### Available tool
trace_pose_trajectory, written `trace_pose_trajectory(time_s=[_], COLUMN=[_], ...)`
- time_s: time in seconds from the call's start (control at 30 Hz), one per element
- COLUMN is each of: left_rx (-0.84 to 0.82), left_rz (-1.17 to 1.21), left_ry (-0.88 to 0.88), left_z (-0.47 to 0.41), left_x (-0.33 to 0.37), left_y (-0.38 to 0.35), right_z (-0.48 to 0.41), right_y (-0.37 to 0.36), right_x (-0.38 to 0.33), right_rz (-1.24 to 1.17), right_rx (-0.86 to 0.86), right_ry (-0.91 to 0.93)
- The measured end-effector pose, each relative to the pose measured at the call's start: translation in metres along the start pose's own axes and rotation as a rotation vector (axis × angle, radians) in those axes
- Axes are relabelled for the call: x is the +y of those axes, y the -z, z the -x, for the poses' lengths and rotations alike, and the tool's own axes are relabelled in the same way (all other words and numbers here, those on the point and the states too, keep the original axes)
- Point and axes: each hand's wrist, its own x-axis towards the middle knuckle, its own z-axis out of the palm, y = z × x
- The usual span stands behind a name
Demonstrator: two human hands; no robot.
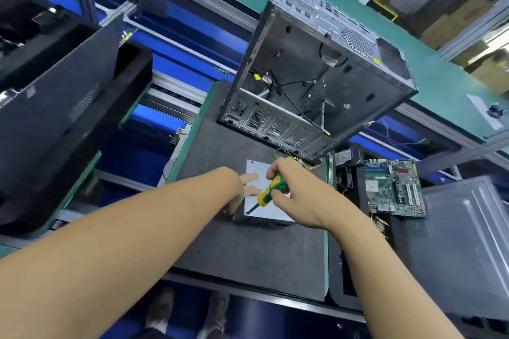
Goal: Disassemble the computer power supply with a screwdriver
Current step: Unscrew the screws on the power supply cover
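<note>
We seem early on: our left hand (pixel 242 187) lies flat on the unopened power supply (pixel 271 213) while our right hand (pixel 298 197) grips the screwdriver (pixel 271 190), tip apparently at a corner screw.

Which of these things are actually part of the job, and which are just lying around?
In use: power supply, screwdriver, left hand pressing on the supply, right hand gripping the screwdriver.
Lying about: empty computer case, motherboard, black panel.

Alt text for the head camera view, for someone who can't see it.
The right hand holds a green-yellow screwdriver, tip down on a grey power supply that the left hand rests on. An open computer case stands behind.
</note>
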Motion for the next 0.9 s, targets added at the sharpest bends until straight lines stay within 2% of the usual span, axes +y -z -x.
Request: trace_pose_trajectory(time_s=[0.13, 0.27, 0.37, 0.43, 0.5, 0.57, 0.67, 0.77, 0.9], left_rx=[0.004, 0.120, 0.306, 0.438, 0.431, 0.358, 0.264, 0.268, 0.358], left_rz=[0.057, 0.021, -0.163, -0.136, -0.062, -0.085, -0.086, 0.066, 0.212], left_ry=[0.017, 0.023, 0.024, -0.061, -0.137, -0.151, -0.143, -0.104, -0.145], left_z=[0.004, 0.004, 0.000, 0.000, 0.004, 0.006, 0.005, 0.000, -0.011], left_x=[0.002, 0.004, 0.011, 0.012, 0.011, 0.010, 0.014, 0.013, 0.009], left_y=[0.005, 0.006, 0.001, -0.002, -0.002, 0.003, 0.010, 0.003, -0.014], right_z=[-0.003, -0.004, -0.002, -0.001, 0.000, 0.000, 0.000, -0.003, -0.010], right_y=[0.000, -0.003, -0.002, 0.002, 0.004, 0.003, 0.002, 0.001, -0.004], right_x=[0.000, 0.007, 0.015, 0.020, 0.022, 0.022, 0.021, 0.024, 0.033], right_rz=[0.083, 0.068, 0.000, -0.071, -0.091, -0.091, -0.023, 0.066, 0.025], right_rx=[0.054, 0.087, 0.042, -0.019, -0.072, -0.084, 0.002, 0.051, 0.116], right_ry=[-0.059, 0.027, 0.099, 0.117, 0.129, 0.143, 0.144, 0.117, 0.128])
